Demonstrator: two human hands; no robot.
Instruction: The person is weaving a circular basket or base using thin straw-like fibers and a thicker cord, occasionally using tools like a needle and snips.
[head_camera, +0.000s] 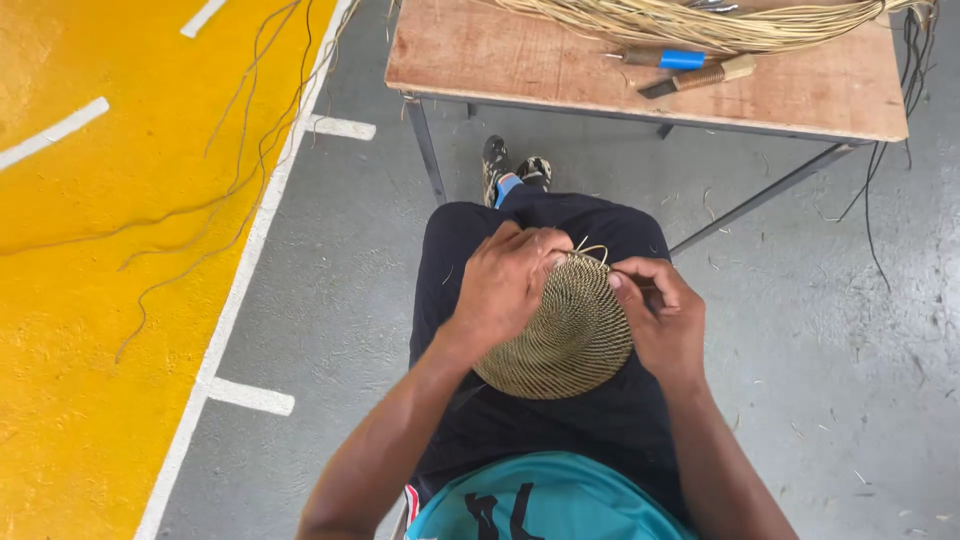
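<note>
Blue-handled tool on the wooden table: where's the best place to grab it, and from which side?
Probably by the blue handle, coming from above. The blue-handled tool lies flat on the wooden table, its metal tip pointing left, so the handle is the thick, safe part. The straw bundle crowds its far side.

Grey concrete floor (820, 330), yellow painted zone (90, 250), wooden table (560, 60).

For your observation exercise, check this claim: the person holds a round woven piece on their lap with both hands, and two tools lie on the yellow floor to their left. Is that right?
Not quite. The two tools lie on the wooden table ahead of the person, beside the bundle of fibres, not on the yellow floor. The head view shows it. The rest stands: left hand and right hand hold the round woven piece on the lap.
</note>
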